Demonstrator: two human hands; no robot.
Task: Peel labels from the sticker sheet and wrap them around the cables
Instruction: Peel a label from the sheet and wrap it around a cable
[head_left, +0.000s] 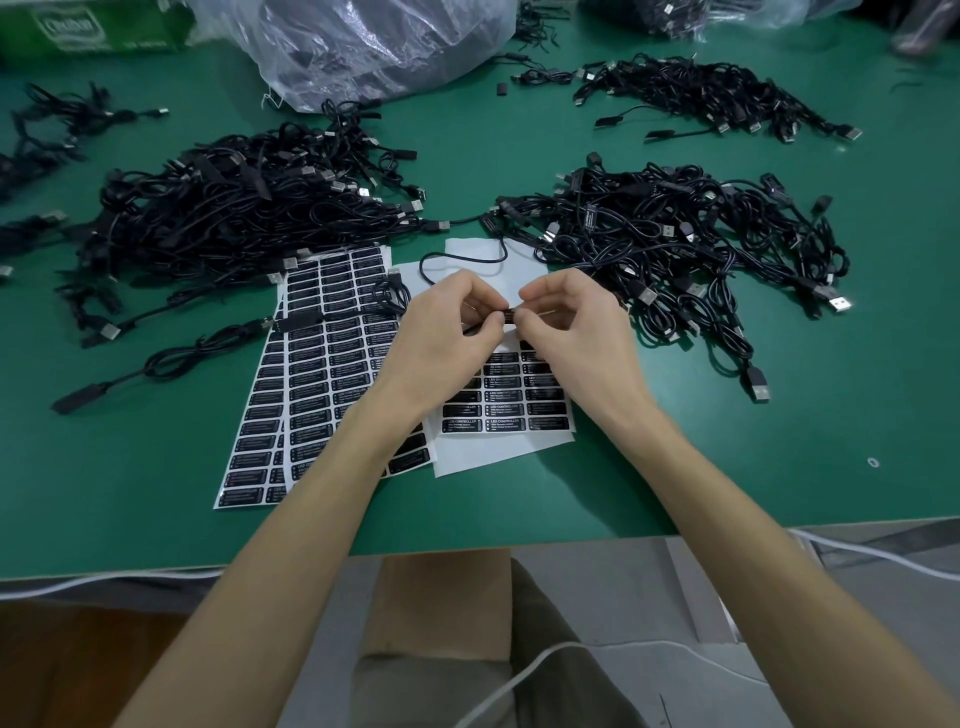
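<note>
Fingertips of left hand (451, 326) and right hand (566, 325) pinch the small black cable module (511, 315) between them, above the partly peeled white sticker sheet (506, 415); black cable piles (244, 208) flank the green table (727, 457)

A black cable (511, 314), pinched at its inline block, is held just above a partly peeled sticker sheet (498, 452) (black "LED CONTROLLER" labels (506, 410) fill its lower rows) on the green worktop (156, 467); a fuller sheet (322, 374) lies just beside it, left.
</note>
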